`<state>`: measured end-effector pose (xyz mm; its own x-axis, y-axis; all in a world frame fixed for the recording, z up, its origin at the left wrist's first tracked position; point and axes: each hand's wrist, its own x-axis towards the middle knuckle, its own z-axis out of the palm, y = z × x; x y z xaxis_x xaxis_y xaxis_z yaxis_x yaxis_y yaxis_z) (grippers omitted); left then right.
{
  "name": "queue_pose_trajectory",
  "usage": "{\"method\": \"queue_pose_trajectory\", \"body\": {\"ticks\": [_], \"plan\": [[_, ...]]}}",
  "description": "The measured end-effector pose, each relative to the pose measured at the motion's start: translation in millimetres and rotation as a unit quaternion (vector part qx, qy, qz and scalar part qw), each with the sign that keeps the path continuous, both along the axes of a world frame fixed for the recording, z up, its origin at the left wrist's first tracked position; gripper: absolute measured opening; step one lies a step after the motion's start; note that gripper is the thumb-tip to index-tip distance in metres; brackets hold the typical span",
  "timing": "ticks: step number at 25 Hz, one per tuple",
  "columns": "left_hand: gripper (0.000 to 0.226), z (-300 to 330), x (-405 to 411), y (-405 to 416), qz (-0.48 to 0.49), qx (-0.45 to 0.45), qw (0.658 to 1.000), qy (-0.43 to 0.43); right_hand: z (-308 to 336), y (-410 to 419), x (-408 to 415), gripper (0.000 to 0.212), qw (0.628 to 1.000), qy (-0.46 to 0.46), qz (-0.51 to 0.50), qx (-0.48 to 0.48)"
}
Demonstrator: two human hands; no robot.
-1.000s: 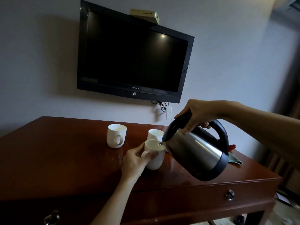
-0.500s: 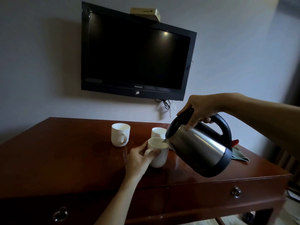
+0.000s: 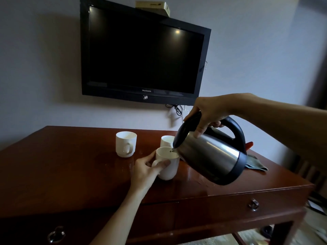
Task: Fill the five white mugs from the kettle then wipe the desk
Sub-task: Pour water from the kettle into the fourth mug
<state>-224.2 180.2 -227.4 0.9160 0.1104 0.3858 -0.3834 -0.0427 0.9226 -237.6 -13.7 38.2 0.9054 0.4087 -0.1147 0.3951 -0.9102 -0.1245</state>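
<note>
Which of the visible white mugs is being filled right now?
The front mug, nearest the camera: the left hand holds its handle and the kettle spout sits over its rim. The other two mugs stand untouched behind it.

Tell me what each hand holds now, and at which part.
The right hand grips the kettle by the top of its black handle. The left hand holds the front mug at its handle side.

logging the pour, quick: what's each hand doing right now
Left hand: closed around the handle of the near white mug on the desk.
Right hand: closed on the handle of the tilted kettle.
</note>
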Motion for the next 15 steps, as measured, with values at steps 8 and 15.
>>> {"method": "queue_pose_trajectory", "body": {"ticks": [8, 15], "plan": [[0.057, 3.3, -3.8, -0.5, 0.008, 0.008, 1.000, 0.005, -1.1, 5.3, -1.5, 0.068, 1.000, -0.019, 0.003, -0.010], [0.069, 1.1, -2.7, 0.7, 0.024, 0.021, 0.999, 0.015, -1.9, 0.1, -3.4, 0.057, 1.000, -0.018, 0.003, 0.002]]}}
